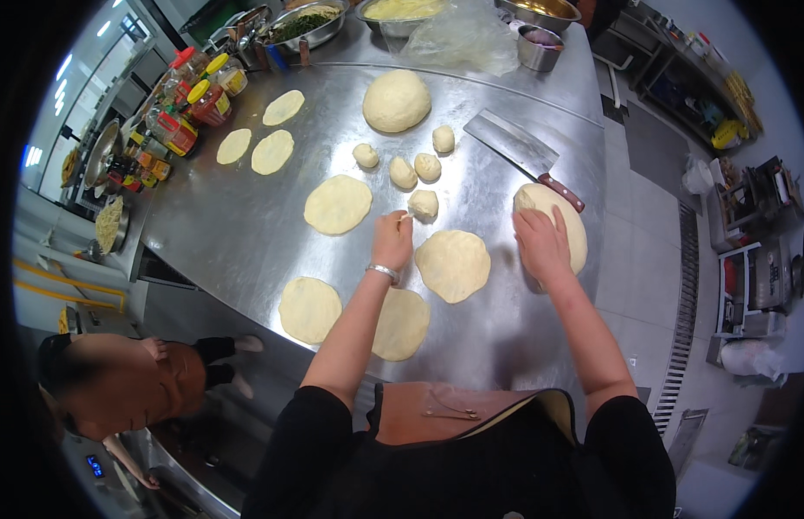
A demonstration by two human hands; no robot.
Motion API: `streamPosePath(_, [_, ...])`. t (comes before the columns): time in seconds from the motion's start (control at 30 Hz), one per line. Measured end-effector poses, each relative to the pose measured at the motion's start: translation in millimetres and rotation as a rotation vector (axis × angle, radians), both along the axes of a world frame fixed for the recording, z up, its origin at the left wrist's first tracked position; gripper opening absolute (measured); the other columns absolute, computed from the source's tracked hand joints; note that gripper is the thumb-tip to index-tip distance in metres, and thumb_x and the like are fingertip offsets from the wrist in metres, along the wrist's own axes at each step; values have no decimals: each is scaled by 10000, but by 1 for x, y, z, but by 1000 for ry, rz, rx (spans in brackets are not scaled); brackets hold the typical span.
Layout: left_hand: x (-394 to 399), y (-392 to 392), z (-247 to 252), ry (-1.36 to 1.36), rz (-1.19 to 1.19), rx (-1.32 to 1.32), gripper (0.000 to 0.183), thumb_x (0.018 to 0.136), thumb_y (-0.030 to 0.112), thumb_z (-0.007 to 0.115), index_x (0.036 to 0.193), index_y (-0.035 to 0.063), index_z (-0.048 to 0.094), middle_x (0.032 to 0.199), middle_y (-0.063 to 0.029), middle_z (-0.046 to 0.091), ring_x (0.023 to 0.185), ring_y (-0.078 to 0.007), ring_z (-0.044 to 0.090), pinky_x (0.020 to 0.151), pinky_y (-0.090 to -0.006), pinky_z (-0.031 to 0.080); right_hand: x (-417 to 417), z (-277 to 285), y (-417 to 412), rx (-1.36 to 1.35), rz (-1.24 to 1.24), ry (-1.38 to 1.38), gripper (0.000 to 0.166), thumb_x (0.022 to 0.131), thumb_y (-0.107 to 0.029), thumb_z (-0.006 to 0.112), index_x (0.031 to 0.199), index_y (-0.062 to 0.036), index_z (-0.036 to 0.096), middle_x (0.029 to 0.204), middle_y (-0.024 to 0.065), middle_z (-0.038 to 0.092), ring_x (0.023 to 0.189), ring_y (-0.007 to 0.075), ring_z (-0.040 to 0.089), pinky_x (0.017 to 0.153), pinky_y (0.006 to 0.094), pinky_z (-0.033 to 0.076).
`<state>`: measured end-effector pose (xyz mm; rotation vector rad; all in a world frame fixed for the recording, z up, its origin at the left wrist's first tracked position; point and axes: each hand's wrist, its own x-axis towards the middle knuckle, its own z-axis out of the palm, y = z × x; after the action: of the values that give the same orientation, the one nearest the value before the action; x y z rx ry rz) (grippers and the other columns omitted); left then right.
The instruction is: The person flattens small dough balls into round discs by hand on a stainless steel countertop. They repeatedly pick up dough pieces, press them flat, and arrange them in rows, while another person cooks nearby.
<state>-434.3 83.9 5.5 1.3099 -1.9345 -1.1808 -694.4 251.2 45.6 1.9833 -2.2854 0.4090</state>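
Note:
My left hand, with a silver bracelet at the wrist, has its fingers closed on a small pale scrap of dough. Just beyond its fingertips sits a small dough lump. My right hand rests spread on a long loaf of dough at the table's right side. Between my hands lies a flat dough round. Another round is partly hidden under my left forearm, with a third to its left and a fourth farther up. Several more lumps cluster ahead.
A cleaver lies on the steel table, its handle reaching the loaf. Behind are a large dough ball, smaller flat rounds, bowls and a plastic bag. Jars line the left. A person stands at lower left.

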Motion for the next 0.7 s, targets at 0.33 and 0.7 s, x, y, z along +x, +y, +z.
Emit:
streamPosePath(0.33, [-36, -53, 19, -305, -110, -48, 417, 799, 219, 744, 1160, 64, 606, 1023, -165, 675, 986, -311, 649, 844, -425, 510, -33, -11, -20, 62, -316, -590, 470, 791, -200, 750, 1226, -71, 624, 1219, 138, 613, 1164, 314, 563, 1114, 464, 331])
streamPosePath(0.7, [-69, -74, -2, -419, -414, -361, 312, 735, 169, 756, 990, 47, 624, 1022, -163, 624, 1031, -354, 576, 896, -430, 482, -70, -28, 23, -18, -721, -630, 852, 696, -462, 826, 1386, -68, 520, 1340, 194, 514, 1273, 353, 474, 1078, 442, 389])
